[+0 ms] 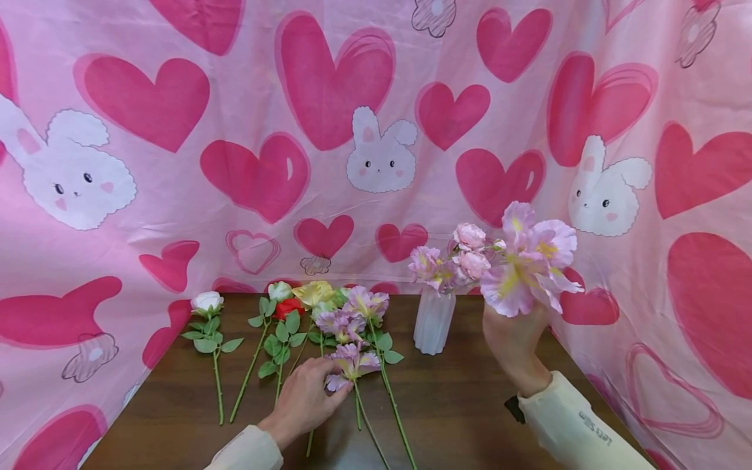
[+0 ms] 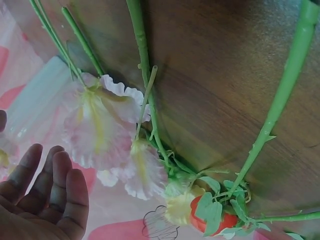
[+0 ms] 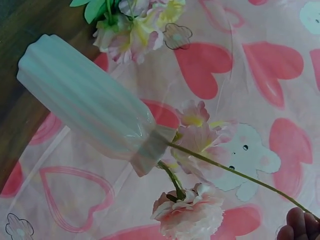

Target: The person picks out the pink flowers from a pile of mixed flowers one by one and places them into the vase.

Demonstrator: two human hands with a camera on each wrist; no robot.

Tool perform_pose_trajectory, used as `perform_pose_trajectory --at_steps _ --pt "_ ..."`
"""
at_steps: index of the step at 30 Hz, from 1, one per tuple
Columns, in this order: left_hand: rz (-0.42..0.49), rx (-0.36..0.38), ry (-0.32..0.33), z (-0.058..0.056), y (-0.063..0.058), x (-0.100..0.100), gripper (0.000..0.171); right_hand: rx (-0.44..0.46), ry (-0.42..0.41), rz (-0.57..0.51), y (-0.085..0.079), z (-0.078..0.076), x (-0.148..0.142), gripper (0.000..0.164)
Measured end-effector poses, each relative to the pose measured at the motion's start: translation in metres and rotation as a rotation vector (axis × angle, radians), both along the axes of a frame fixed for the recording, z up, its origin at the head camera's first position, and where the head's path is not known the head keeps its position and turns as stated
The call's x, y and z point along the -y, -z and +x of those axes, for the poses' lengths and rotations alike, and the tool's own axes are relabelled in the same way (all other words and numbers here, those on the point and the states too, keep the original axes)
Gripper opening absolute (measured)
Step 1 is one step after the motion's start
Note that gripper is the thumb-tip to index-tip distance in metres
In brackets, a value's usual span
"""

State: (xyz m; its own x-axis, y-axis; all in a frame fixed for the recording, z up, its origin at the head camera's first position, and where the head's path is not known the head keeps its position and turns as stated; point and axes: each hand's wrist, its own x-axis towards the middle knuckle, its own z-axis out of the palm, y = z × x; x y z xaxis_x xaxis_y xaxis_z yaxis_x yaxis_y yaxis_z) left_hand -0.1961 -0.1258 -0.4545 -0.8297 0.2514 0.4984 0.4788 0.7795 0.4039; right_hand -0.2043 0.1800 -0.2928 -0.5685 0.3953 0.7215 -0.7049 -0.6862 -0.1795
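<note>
A white fluted vase (image 1: pixel 433 323) stands on the table with pink roses (image 1: pixel 472 251) and a lilac flower (image 1: pixel 431 266) at its mouth. Behind the big lilac bloom (image 1: pixel 519 261), my right hand (image 1: pixel 517 346) is partly hidden. In the right wrist view, the fingers (image 3: pixel 297 225) of that hand pinch a thin stem (image 3: pixel 240 176) whose other end enters the vase mouth (image 3: pixel 150 150). My left hand (image 1: pixel 311 395) is at a lilac flower (image 1: pixel 352 362) lying on the table. In the left wrist view its fingers (image 2: pixel 60 180) are loosely bent beside the petals, holding nothing.
Left of the vase lie a white rose (image 1: pixel 207 303), a red rose (image 1: pixel 289 308), a yellow flower (image 1: pixel 316 294) and more lilac flowers (image 1: pixel 365 302), stems toward me. A pink cloth (image 1: pixel 376 215) with hearts and rabbits hangs behind the brown table (image 1: pixel 464 405).
</note>
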Motion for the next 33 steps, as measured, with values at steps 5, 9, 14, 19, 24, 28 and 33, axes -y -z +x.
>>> perform_pose_trajectory --at_steps 5,9,14,19,24,28,33 --pt "0.007 0.006 0.006 0.000 0.000 0.000 0.021 0.055 -0.230 -0.144 0.000 -0.001 -0.001 0.052" --pt "0.002 0.000 0.000 0.000 0.002 0.000 0.021 -0.001 -0.157 -0.089 -0.001 -0.007 0.000 0.044" --pt "0.003 -0.002 -0.002 0.001 0.003 0.000 0.021 -0.001 -0.117 -0.050 0.000 -0.012 0.002 0.033" --pt "0.008 0.004 0.003 0.001 0.003 0.000 0.020 0.045 -0.232 -0.087 0.003 -0.017 0.002 0.037" --pt "-0.006 0.013 0.000 0.002 0.003 0.000 0.019 0.026 -0.295 -0.080 0.007 -0.025 0.003 0.030" --pt "-0.003 0.022 -0.006 0.002 0.004 0.000 0.019 0.031 -0.285 -0.074 0.009 -0.033 0.005 0.028" --pt "-0.009 0.027 -0.007 0.003 0.006 0.000 0.022 0.072 -0.259 -0.065 0.011 -0.040 0.007 0.034"
